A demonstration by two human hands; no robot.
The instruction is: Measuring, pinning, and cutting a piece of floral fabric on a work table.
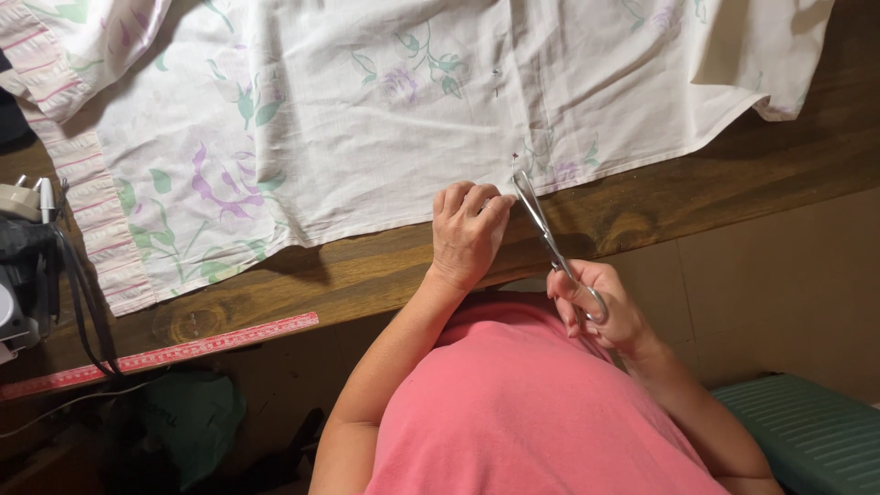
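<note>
A white cloth printed with purple flowers and green leaves lies spread over a dark wooden table. My left hand rests on the cloth's near hem, its fingers curled and pinching the edge. My right hand grips the handles of metal scissors. The blades point up and away from me, and their tips reach the hem right beside my left fingers. I cannot make out whether the blades are apart.
A red measuring tape runs along the table's front edge at the left. A sewing machine with dark cords stands at the far left. Pink-striped fabric borders the cloth. A green ribbed plastic stool sits at the lower right.
</note>
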